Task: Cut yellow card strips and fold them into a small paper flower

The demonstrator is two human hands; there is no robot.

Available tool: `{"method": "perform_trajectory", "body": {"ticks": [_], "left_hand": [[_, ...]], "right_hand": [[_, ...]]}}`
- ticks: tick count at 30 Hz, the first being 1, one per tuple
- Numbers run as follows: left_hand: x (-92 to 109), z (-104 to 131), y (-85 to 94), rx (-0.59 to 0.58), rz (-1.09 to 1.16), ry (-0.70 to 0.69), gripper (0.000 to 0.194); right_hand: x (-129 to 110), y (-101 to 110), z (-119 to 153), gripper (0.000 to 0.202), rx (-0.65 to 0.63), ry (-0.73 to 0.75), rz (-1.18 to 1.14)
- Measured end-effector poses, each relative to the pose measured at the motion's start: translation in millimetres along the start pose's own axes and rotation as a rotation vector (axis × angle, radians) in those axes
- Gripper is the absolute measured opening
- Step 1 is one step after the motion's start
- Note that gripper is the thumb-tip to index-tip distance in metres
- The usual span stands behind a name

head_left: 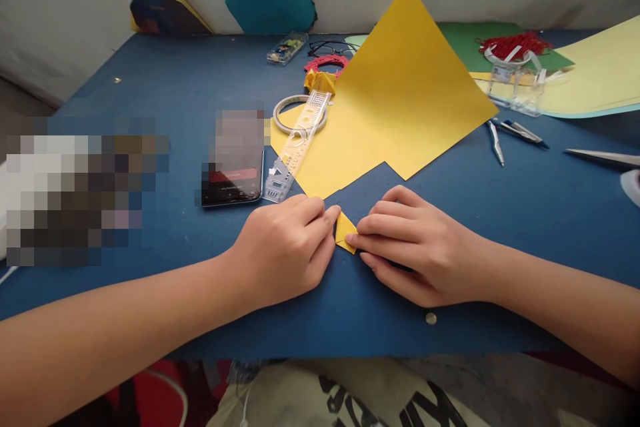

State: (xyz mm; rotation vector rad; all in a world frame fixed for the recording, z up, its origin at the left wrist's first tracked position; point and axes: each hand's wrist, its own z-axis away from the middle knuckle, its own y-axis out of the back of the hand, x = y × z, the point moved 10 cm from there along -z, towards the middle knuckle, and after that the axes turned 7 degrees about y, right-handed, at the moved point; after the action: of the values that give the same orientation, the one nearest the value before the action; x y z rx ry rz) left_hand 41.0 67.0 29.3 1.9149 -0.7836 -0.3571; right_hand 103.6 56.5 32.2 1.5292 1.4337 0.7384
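Note:
A small folded piece of yellow paper (345, 227) lies on the blue table between my two hands. My left hand (285, 247) is closed at its left side, with the index finger and thumb at the paper's upper left edge. From the right, my right hand (420, 247) presses a fingertip on the paper's lower right part. Its thumb is just below, and its fingers are bent close together. The fingertips hide part of the paper's edges.
Beyond my hands are large yellow sheets (405, 93), a clear ruler (300, 140) and a tape roll (277, 123). A phone (233, 193) lies to the left. Pens (496, 143) and scissors (600, 157) are on the right. A small round metal piece (431, 318) sits near the front edge.

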Motion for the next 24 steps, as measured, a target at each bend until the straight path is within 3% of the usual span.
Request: {"method": "perform_trajectory", "body": {"ticks": [8,24], "left_hand": [[17.6,2.1,4.5,0.02,-0.061,-0.188,0.02],[16.5,3.1,5.1,0.013,-0.044,-0.163,0.021]], "right_hand": [[0.2,-0.6,0.6,0.018,-0.001,-0.002,-0.002],[0.4,-1.3,1.5,0.017,-0.007,-0.003,-0.001]]}}
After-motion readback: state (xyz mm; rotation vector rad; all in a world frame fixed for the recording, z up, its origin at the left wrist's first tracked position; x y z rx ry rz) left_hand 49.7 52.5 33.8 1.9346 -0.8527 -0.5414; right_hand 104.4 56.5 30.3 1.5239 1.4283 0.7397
